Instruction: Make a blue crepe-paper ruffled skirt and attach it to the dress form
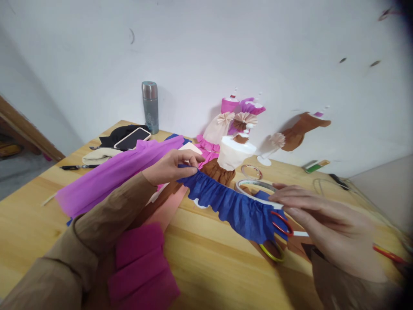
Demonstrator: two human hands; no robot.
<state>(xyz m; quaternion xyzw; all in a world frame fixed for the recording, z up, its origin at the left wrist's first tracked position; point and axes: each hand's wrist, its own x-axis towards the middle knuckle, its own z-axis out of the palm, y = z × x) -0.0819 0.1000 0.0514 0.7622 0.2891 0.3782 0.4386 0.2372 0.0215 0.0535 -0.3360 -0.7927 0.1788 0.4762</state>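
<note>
A gathered strip of blue crepe paper (238, 206) stretches between my two hands above the wooden table (213, 267). My left hand (172, 167) pinches its left end with fingers closed. My right hand (319, 219) holds the right end, fingers pressed together over the paper, next to a red ring (282, 224) and a yellow-green ring (272, 254). A roll of white tape (254, 189) lies just behind the strip.
Purple crepe paper (109, 176) and a folded magenta piece (142, 267) lie at left. Paper-dressed doll figures (235, 129) stand at the back wall, with a grey flask (150, 106), a phone (132, 137) on dark cloth, and a brown paper figure (300, 129) at right.
</note>
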